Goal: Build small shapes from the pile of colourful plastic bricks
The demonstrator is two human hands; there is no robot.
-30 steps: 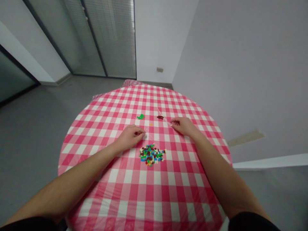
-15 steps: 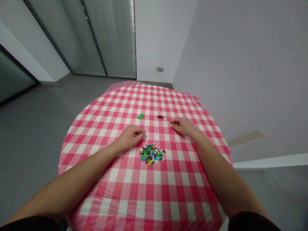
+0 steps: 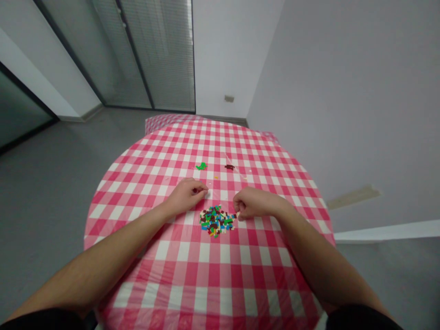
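Observation:
A pile of small building bricks in green, blue, brown, cream and other colours lies mid-table. My right hand is at the pile's right edge, its thumb and forefinger pinched on a small cream brick. Above and left of the pile rests my left hand, fingers curled and fingertips together. Whatever may be between them is too small to make out. Farther back, a green group of bricks and a dark brown group lie apart from each other.
A red-and-white checked cloth covers the round table. One yellow brick and a few pale bits lie between the pile and the far groups. A bare wall stands on the right, a glass partition behind.
My right hand has moved from beyond the pile, near the brown group, back toward me and left to the pile's right edge. My left hand has stayed in place.

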